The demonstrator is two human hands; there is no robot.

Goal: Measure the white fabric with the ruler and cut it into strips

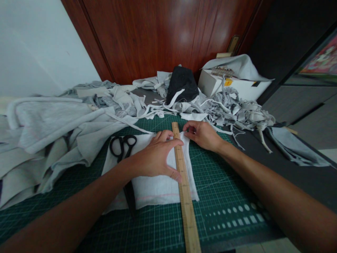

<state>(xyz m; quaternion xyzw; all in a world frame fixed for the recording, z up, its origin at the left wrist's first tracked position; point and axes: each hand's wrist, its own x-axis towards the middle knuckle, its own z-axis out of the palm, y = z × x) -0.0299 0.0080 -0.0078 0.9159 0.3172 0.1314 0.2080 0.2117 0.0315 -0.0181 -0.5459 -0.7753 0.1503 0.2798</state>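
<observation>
A white cloth piece lies on the green cutting mat. Across its right side runs a wooden ruler, which extends past the cloth's near edge. My left hand rests over cloth and ruler with thumb and fingers spread, the thumb tip and fingertips touching the ruler. At the cloth's far right corner, my right hand is closed in a pinch on the fabric edge. Black-handled scissors lie on the left part of the cloth, partly hidden under my left forearm.
Grey and white fabric pieces are heaped at the left. Tangled fabric strips lie at the back right, before a white box. A black cloth item sits at the back middle, near a wooden door.
</observation>
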